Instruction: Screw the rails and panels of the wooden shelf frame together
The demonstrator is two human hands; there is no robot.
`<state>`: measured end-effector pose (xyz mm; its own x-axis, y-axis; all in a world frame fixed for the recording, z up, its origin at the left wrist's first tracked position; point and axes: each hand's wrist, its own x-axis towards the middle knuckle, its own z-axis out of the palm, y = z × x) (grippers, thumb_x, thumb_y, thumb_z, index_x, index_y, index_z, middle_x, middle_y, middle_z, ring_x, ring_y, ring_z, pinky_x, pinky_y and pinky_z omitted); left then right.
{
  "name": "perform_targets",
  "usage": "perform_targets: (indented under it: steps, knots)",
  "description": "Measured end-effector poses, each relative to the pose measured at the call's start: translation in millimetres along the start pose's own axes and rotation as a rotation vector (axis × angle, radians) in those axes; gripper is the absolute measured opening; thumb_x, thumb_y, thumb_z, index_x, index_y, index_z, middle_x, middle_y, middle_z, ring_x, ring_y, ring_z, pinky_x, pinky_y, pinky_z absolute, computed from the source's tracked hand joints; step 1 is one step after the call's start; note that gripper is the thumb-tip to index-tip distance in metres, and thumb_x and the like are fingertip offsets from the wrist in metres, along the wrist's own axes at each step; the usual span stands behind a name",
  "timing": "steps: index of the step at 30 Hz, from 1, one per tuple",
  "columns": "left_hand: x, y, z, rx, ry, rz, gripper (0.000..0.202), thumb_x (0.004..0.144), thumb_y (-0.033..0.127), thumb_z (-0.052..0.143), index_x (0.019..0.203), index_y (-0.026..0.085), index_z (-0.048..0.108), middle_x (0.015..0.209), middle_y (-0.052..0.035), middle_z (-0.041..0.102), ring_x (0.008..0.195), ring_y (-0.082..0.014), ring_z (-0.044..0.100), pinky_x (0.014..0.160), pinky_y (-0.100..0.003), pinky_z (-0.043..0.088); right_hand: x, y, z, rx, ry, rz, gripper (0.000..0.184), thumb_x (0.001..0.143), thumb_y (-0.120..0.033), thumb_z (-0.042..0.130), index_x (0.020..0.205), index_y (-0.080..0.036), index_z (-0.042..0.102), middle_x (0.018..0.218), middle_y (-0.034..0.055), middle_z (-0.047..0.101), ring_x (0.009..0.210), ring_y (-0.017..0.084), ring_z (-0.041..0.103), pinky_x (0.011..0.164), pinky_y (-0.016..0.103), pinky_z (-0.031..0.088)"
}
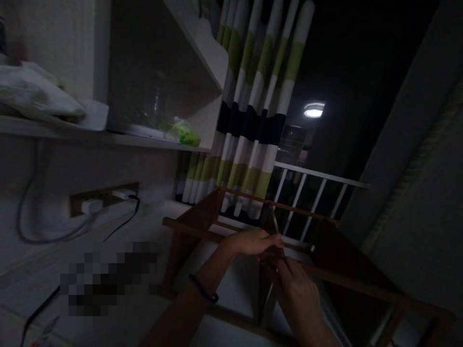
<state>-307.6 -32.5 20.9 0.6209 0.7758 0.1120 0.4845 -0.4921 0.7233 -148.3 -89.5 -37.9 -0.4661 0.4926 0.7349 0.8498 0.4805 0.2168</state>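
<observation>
A brown wooden frame (197, 230), like an open shelf unit, stands in front of me with panels and a divider between its rails. My left hand (251, 242) reaches over the front rail near its middle, fingers curled round the wood by the divider. A dark band (203, 288) circles that wrist. Just beside it, lower and to the right, my right hand (294, 282) is closed against the underside of the same rail. Its fingertips are in shadow, and whatever they pinch there is hidden. The two hands almost touch.
On the left a white wall shelf (144, 139) carries a green packet (184, 132) and a plastic bag (36, 91). Below it a power socket strip (104, 195) has plugs and cords. A striped curtain (249, 111) and a white railing (321, 174) stand behind the frame.
</observation>
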Motion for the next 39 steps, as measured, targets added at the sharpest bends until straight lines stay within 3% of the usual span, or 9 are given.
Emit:
perform_targets:
  steps: [4,7,10,15,18,22,26,30,39]
  knots:
    - [0,1,0.2,-0.076,-0.008,-0.036,0.065,0.087,0.054,0.013,0.111,0.016,0.059,0.108,-0.0057,0.061,0.069,-0.0105,0.056,0.062,-0.021,0.043,11,3,-8,0.173,-0.040,0.102,0.018,0.088,-0.023,0.034,0.087,-0.019,0.052,0.070,0.0028,0.062,0.056,0.015,0.059,0.046,0.024,0.037]
    - [0,1,0.3,-0.023,0.008,-0.048,0.054,0.088,0.049,0.021,0.110,0.019,0.059,0.105,-0.0029,0.062,0.066,-0.0097,0.055,0.059,-0.020,0.043,15,8,-13,0.349,-0.112,0.202,0.021,0.089,-0.031,0.032,0.090,-0.019,0.050,0.071,0.0030,0.065,0.056,0.017,0.061,0.048,0.025,0.039]
    - [0,2,0.2,0.048,0.006,-0.030,0.046,0.087,0.046,0.029,0.105,0.020,0.061,0.085,-0.0008,0.065,0.056,-0.0080,0.053,0.055,-0.018,0.042,16,12,-16,0.505,-0.157,0.306,0.023,0.088,-0.038,0.034,0.090,-0.021,0.049,0.068,0.0012,0.065,0.054,0.017,0.061,0.048,0.025,0.041]
    - [-1,2,1.3,0.122,0.002,0.022,0.041,0.086,0.041,0.032,0.099,0.017,0.063,0.059,0.0025,0.053,0.047,-0.0072,0.050,0.047,-0.016,0.038,14,22,-19,0.647,-0.128,0.415,0.028,0.084,-0.042,0.042,0.102,-0.021,0.046,0.061,-0.0030,0.059,0.052,0.014,0.059,0.046,0.022,0.041]
    - [-2,3,2.4,0.150,0.022,0.030,0.042,0.086,0.042,0.032,0.106,0.020,0.061,0.061,0.0029,0.055,0.046,-0.0066,0.050,0.046,-0.016,0.038,11,29,-20,0.654,-0.093,0.448,0.034,0.081,-0.045,0.046,0.105,-0.021,0.044,0.068,-0.0006,0.062,0.060,0.016,0.061,0.050,0.023,0.044]
    - [-3,5,3.8,0.206,0.045,0.022,0.041,0.087,0.041,0.033,0.109,0.021,0.060,0.076,0.0002,0.066,0.048,-0.0079,0.053,0.052,-0.018,0.041,-1,36,-20,0.627,-0.118,0.467,0.033,0.079,-0.051,0.048,0.092,-0.022,0.052,0.079,0.0033,0.065,0.070,0.017,0.062,0.058,0.025,0.046]
    - [-5,7,5.9,0.284,0.125,0.057,0.036,0.086,0.041,0.036,0.104,0.025,0.063,0.098,0.0004,0.068,0.077,-0.0138,0.062,0.069,-0.020,0.043,-17,35,-16,0.560,-0.075,0.427,0.031,0.081,-0.050,0.045,0.082,-0.022,0.056,0.077,0.0024,0.065,0.061,0.015,0.061,0.054,0.023,0.045]
    - [-6,8,8.3,0.319,0.178,0.076,0.033,0.086,0.038,0.037,0.106,0.028,0.061,0.111,0.0021,0.062,0.101,-0.0162,0.057,0.083,-0.022,0.041,-27,28,-10,0.534,-0.071,0.394,0.030,0.085,-0.047,0.040,0.083,-0.022,0.055,0.073,0.0011,0.065,0.056,0.014,0.060,0.051,0.023,0.045]
    - [-7,8,9.9,0.357,0.180,0.096,0.030,0.084,0.030,0.041,0.104,0.027,0.062,0.114,0.0018,0.061,0.105,-0.0164,0.055,0.087,-0.023,0.041,-26,12,0,0.508,-0.054,0.340,0.034,0.088,-0.046,0.033,0.081,-0.021,0.055,0.072,0.0011,0.066,0.055,0.013,0.061,0.049,0.021,0.044]
